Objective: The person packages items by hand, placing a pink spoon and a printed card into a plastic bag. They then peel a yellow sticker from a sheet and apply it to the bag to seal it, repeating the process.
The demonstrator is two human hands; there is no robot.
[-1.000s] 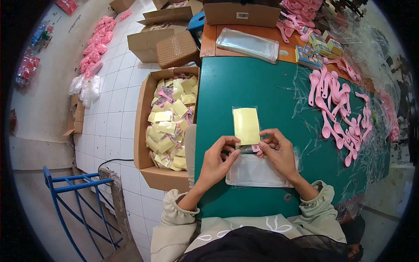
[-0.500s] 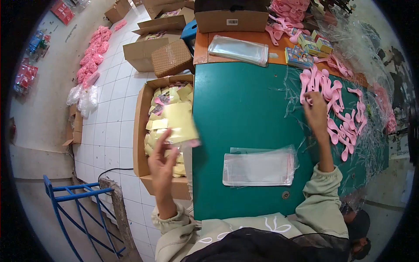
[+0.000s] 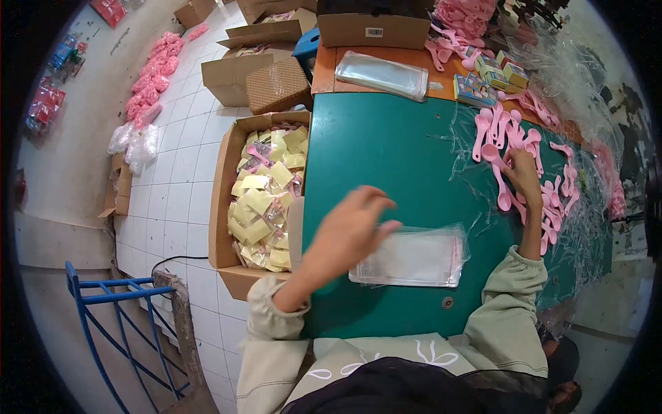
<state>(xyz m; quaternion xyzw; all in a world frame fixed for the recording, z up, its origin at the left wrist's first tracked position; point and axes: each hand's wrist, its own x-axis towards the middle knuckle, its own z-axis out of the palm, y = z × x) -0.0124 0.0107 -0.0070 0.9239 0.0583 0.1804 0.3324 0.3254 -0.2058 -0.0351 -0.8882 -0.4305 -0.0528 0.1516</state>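
At the right side of the green worktop, the right hand reaches into a loose spread of pink spoons, its fingertips touching or just beside one spoon whose bowl points away from the person; I cannot tell whether that grip is closed on it. The left hand, blurred, has a released grip, fingers apart with nothing between them, above the worktop near the left end of a stack of clear bags. This stack lies flat before the person, its top bags slightly askew. To the left of the worktop stands an open carton, full of clear packets with yellow cards, some showing pink spoons. Beyond the green part, an orange surface carries another clear stack, small printed boxes and a brown box.
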